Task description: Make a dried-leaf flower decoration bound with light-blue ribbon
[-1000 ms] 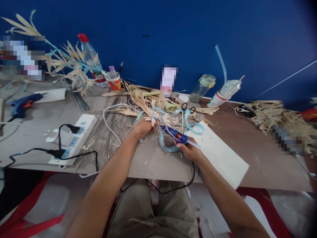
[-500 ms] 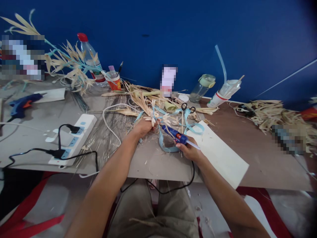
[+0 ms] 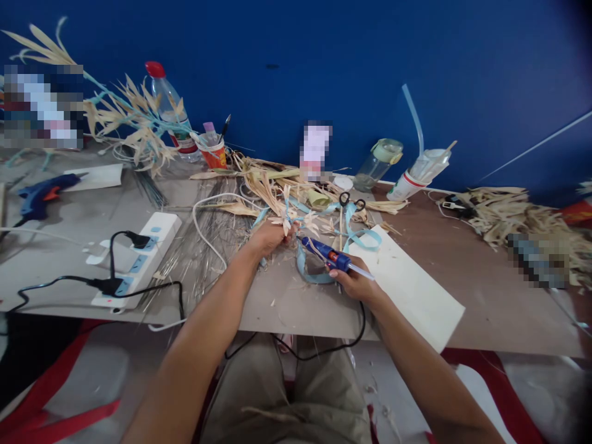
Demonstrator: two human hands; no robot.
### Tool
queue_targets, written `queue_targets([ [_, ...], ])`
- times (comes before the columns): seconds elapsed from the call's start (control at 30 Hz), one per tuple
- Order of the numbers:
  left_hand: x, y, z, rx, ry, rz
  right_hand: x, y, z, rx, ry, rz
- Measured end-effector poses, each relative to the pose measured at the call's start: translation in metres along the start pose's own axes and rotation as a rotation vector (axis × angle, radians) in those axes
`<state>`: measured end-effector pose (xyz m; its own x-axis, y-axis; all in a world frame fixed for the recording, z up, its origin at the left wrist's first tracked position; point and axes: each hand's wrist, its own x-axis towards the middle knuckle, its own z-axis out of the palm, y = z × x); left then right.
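Observation:
My right hand [image 3: 356, 280] is wrapped round a blue hot glue gun [image 3: 329, 254], whose nozzle points left toward my other hand. A clear glue stick [image 3: 362, 272] juts from its back end. With fingers closed, my left hand [image 3: 272, 237] grips a small husk flower stem [image 3: 287, 216] bearing pale petals and light blue wrapping. The nozzle is close to the fingertips there; whether it touches the stem I cannot tell. A light blue ribbon [image 3: 306, 271] curls on the table below the glue gun. Scissors [image 3: 350, 200] with black handles lie just beyond.
Left of my arm lie a white power strip [image 3: 150, 262], thin wires [image 3: 185, 246] and a second glue gun [image 3: 44, 194]. A white sheet [image 3: 411, 296] is by my right forearm. Dried husks [image 3: 268, 172], a paper cup [image 3: 213, 154], bottles and a tilted cup [image 3: 409, 185] line the back.
The glue gun's nozzle has shifted slightly down and away from the stem. My left hand still holds the flower stem in about the same place.

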<state>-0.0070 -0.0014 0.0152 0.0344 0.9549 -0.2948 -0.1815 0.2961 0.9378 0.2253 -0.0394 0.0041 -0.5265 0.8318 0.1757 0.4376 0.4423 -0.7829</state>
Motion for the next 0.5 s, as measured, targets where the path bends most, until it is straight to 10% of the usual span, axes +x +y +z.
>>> queue_targets([
  [0.5, 0.0011, -0.0018, -0.0014, -0.011, -0.018, 0.027, -0.0016, 0.0032, -0.0022, 0.011, 0.016, -0.014],
])
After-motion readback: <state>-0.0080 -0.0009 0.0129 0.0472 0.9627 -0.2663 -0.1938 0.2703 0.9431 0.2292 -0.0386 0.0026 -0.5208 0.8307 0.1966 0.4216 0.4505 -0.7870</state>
